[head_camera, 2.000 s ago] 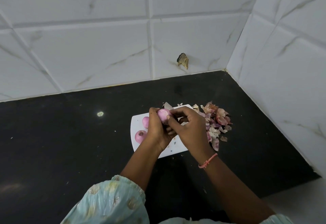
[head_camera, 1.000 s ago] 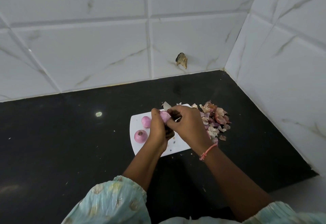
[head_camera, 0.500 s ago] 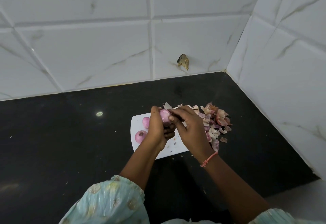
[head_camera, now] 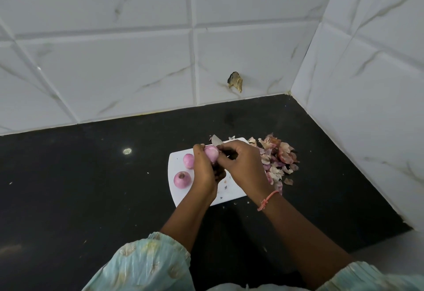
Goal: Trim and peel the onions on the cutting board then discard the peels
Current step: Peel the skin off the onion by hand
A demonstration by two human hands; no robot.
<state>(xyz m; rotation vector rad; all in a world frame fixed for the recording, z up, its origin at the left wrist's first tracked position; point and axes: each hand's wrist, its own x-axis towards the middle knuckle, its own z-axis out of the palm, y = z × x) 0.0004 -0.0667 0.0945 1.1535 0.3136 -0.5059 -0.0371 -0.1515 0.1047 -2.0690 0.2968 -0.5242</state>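
Pale green crinkled cloth covers the person's left sleeve (head_camera: 146, 265) at the near edge, about 7 o'clock from the cutting board. A second sleeve (head_camera: 358, 277) sits at 5 o'clock. On the right wrist hangs an orange thread bracelet (head_camera: 267, 199).

Both forearms reach up to the white cutting board (head_camera: 231, 191) lying on the black countertop (head_camera: 68, 199). The left hand (head_camera: 205, 171) is curled around a peeled pink onion (head_camera: 211, 153), held above the board. The right hand (head_camera: 243, 166) is closed on a knife (head_camera: 216, 140) and meets the held onion at its 3 o'clock side; only the blade tip shows, poking out at 12 o'clock.

Two more peeled onions rest on the board: one (head_camera: 182, 180) at 9 o'clock from the left hand, the other (head_camera: 188, 161) just beyond it, partly hidden by the hand.

A heap of onion peels (head_camera: 277, 160) lies on the counter at the board's 3 o'clock edge.

Farther back stands the white marbled tile wall (head_camera: 137, 61), with a chipped hole (head_camera: 235, 81) at 12 o'clock.
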